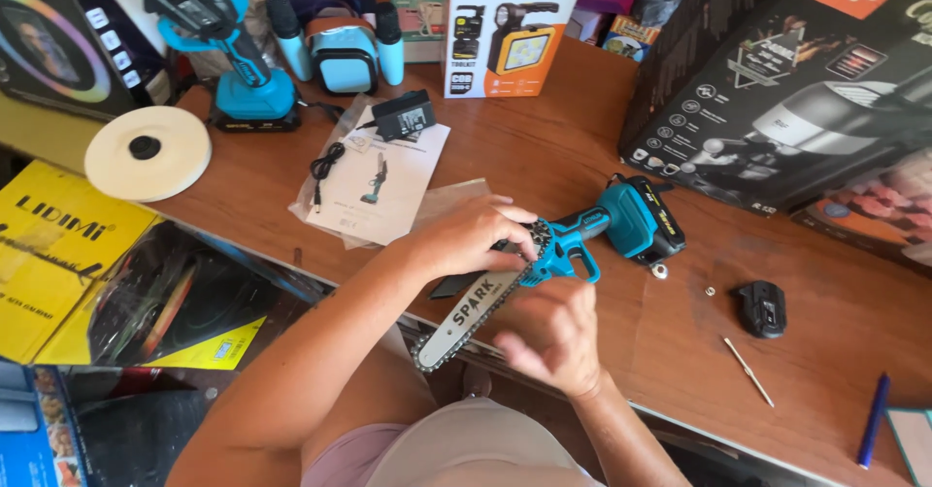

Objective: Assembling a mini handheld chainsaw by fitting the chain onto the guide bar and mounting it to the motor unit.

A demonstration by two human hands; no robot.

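Head view: orange-and-white lamp box stands behind the blue chainsaw.

Both hands on blue mini chainsaw (wooden table)

A tool shop's wooden counter, crowded with boxed goods

Retail cartons stand along the far edge of the wooden counter: an orange lamp box, a large black appliance box; a blue power tool stands far left, yellow packages lie near left.
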